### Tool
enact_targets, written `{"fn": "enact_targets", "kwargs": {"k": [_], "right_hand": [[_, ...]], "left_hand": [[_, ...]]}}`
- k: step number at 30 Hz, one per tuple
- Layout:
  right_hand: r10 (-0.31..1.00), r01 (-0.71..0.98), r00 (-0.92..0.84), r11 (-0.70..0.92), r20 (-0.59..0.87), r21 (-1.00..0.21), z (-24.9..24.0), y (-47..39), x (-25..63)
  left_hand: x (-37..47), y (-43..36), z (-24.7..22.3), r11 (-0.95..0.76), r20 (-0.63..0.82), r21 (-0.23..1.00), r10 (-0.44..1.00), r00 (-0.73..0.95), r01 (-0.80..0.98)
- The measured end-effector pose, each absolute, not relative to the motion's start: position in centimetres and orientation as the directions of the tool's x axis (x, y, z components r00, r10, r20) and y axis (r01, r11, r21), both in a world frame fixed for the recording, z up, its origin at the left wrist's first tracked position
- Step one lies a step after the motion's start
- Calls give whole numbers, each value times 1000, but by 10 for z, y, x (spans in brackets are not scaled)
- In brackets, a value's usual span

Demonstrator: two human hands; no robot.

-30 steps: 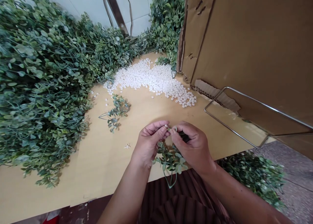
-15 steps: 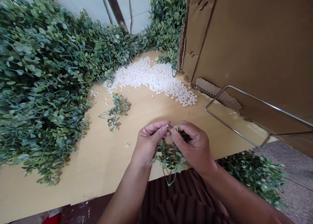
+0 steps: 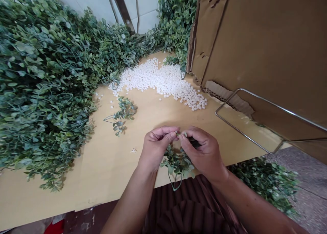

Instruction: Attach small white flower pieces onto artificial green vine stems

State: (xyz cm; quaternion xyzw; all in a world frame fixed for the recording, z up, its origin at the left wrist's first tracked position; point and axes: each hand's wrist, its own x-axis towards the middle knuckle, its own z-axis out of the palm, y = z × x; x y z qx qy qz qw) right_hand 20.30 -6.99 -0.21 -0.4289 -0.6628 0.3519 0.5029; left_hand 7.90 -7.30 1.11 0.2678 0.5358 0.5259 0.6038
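Over the near edge of the table, my two hands meet fingertip to fingertip. My right hand [image 3: 201,149] is closed in a pinch on an artificial leaf sprig [image 3: 176,162], whose leaves and looped green stem hang below the fingers. Thumb and forefinger of my left hand [image 3: 157,142] are pressed together at a green stem end of the sprig; what lies between them is too small and covered to make out. Another leaf sprig [image 3: 124,111] lies on the table ahead and to the left. Behind it spreads a heap of small white plastic pieces [image 3: 163,79].
A large mass of artificial greenery [image 3: 51,80] covers the left side, with more greenery [image 3: 176,19] at the back. On the right stand a cardboard box [image 3: 268,50] and a bent metal wire frame [image 3: 242,133]. A small white star-shaped piece [image 3: 133,150] lies on the table [image 3: 102,172].
The hands keep nearly the same pose. A pale speck seen at my left fingertips before is now mostly covered, and the hanging stem loop has swung slightly left.
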Motion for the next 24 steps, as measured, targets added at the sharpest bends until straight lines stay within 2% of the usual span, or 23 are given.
{"fn": "enact_targets", "kwargs": {"k": [6, 24], "right_hand": [[911, 192, -115, 411, 395, -891, -2, -70, 203], [928, 104, -144, 361, 345, -927, -3, -66, 205]], "left_hand": [[78, -73, 11, 300, -364, 873, 926, -103, -386], [77, -68, 14, 310, -372, 876, 922, -107, -369]]}}
